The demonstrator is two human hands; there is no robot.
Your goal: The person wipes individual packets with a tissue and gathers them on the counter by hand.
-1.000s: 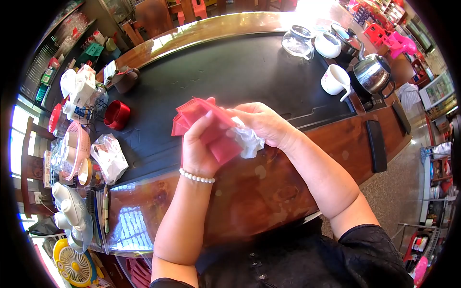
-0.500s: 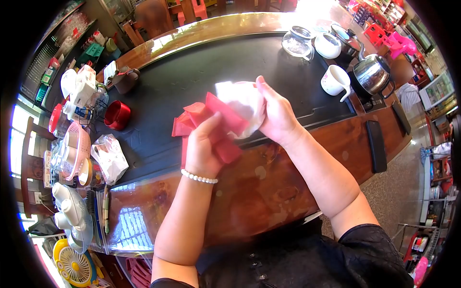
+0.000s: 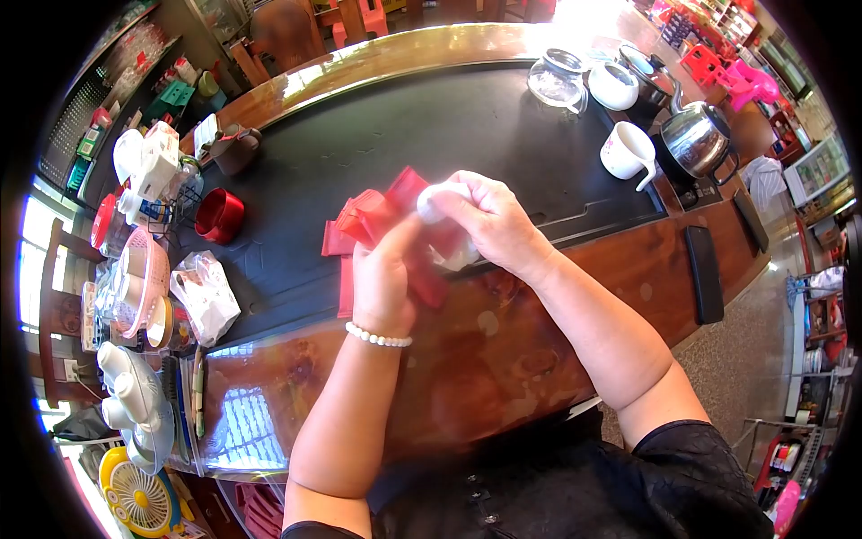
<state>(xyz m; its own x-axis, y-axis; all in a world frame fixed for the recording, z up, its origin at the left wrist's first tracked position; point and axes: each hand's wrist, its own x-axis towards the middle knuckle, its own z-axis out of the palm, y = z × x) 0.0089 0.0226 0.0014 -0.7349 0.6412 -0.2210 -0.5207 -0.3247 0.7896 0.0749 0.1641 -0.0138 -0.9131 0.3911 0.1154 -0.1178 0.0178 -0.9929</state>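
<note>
My left hand (image 3: 382, 283), with a white bead bracelet at the wrist, is closed on a folded red ribbon-like bundle (image 3: 364, 216). Flat loops of the red material stick out to the left, and a strip hangs down beside the wrist. My right hand (image 3: 498, 220) pinches a crumpled white tissue (image 3: 434, 203) close to the left thumb. A pale, thin part of that white material shows below the right fingers, against the red. Both hands are above the near edge of the black tabletop inlay; how the white and red pieces meet is blurred.
At the right stand a white mug (image 3: 628, 151), a steel kettle (image 3: 697, 139) and a glass pot (image 3: 558, 83). A black phone-like slab (image 3: 704, 274) lies on the wooden edge. To the left are a red cup (image 3: 219, 216), a plastic bag (image 3: 205, 296) and a pink basket (image 3: 142, 283).
My right hand has turned over and come left and down, gathering the spread white tissue into a small bunch. The left hand keeps its hold on the red bundle, shifting slightly.
</note>
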